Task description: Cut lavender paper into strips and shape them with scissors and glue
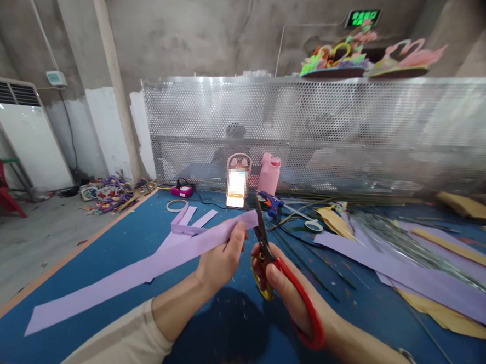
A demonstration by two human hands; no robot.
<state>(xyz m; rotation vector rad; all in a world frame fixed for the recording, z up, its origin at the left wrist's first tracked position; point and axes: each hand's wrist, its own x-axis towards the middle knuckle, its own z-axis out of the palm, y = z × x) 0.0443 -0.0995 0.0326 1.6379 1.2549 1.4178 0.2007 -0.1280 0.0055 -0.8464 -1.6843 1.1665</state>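
Observation:
My left hand [226, 254] pinches a long purple paper strip [129, 277] near its right end. The strip stretches away to the left over the blue table. In my right hand [290, 289] is a pair of scissors [306, 315] with red and yellow handles, my fingers through the loops. Its dark blades point up and stand apart, close to the strip's right end; whether they touch the paper I cannot tell. Behind the held strip lie more purple strips [180, 238], some folded or crossed.
A lit phone [237, 188], a pink bottle [269, 174] and a blue glue gun [272, 203] stand or lie toward the back. Purple sheets [380, 264], thin green stems [313, 257] and yellow paper [336, 223] cover the right side. A perforated metal panel [326, 127] closes the far edge.

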